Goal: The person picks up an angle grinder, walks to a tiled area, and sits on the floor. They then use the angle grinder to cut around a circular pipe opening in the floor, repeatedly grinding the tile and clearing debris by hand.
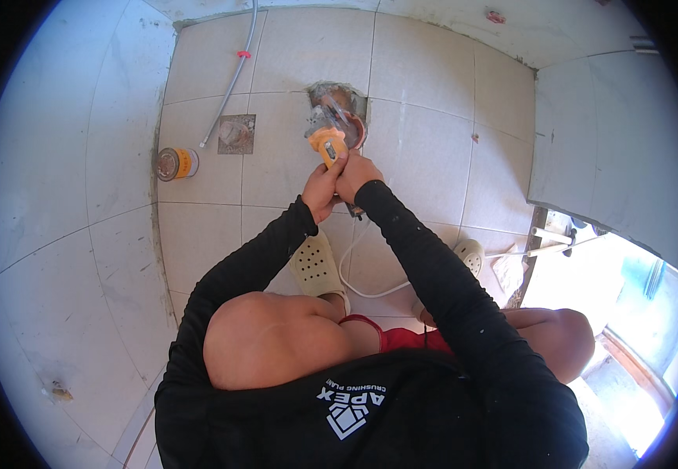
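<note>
**Yellow power tool [328, 150] held two-handed at the edge of a rough hole [330, 95] in a tiled floor [421, 164]**

The scene is viewed from above the crouching person. The power tool is located near the upper centre, its head directed away from the body and over the near part of the hole. The front of the tool is partly blurred, so the form of its working end cannot be made out. The tool is grasped by the left hand [320, 193] from the left side, with the thumb laid along the casing. It is also grasped by the right hand [358, 177] from the right side, the fingers being curled about the body; the two hands are set against each other. A reddish-brown curved rim [359, 130] is seen within the hole, just to the right of the tool's head. A white cord [378, 295] is looped across the floor below the hands.

To the left of the hole, a square grey-brown patch [236, 134] is set among the tiles. Beside it a grey hose [233, 87] is laid, marked by a red fitting [243, 55]. Farther left, near the wall [120, 125], a can [188, 163] with a yellow band is placed. Perforated beige clogs [317, 267] are worn on the feet, and both arms are covered by black sleeves [257, 246]. White pipes [548, 235] are seen at the right, near the bright opening.
</note>
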Tool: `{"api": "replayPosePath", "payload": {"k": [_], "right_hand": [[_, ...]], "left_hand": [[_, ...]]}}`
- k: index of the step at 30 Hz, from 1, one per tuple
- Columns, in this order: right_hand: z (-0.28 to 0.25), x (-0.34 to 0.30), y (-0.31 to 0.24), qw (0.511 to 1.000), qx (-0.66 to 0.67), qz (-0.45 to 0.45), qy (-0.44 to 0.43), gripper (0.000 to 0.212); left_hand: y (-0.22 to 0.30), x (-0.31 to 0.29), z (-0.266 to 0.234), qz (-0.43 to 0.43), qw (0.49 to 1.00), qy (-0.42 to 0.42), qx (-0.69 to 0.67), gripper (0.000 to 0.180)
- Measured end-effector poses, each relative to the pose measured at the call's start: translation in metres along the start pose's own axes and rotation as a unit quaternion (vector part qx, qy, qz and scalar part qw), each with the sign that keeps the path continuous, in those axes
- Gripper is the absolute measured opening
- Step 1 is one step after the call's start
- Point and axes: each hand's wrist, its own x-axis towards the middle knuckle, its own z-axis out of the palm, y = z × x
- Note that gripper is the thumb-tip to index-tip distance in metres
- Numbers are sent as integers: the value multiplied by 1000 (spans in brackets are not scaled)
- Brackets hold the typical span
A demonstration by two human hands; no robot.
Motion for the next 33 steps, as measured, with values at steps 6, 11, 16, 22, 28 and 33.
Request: {"api": "replayPosePath", "payload": {"k": [6, 11, 16, 22, 28, 33], "right_hand": [[4, 2, 3, 1000, -6, 2, 2, 43], [6, 4, 4, 1000, -3, 12, -5, 43], [9, 6, 6, 1000, -3, 7, -3, 44], [11, 10, 9, 1000, -18, 6, -5, 44], [12, 13, 9, 1000, -10, 10, 1, 45], [15, 14, 12, 1000, 4, 11, 6, 44]], "left_hand": [[-1, 0, -1, -3, 1000, -1, 4, 48], [0, 0, -1, -8, 1000, 3, 4, 48], [0, 0, -1, -17, 1000, 1, 1, 48], [1, 2, -2, -12, 1000, -3, 5, 47], [2, 4, -3, -20, 1000, 5, 16, 49], [2, 4, -3, -24, 999, 9, 23, 49]]}}
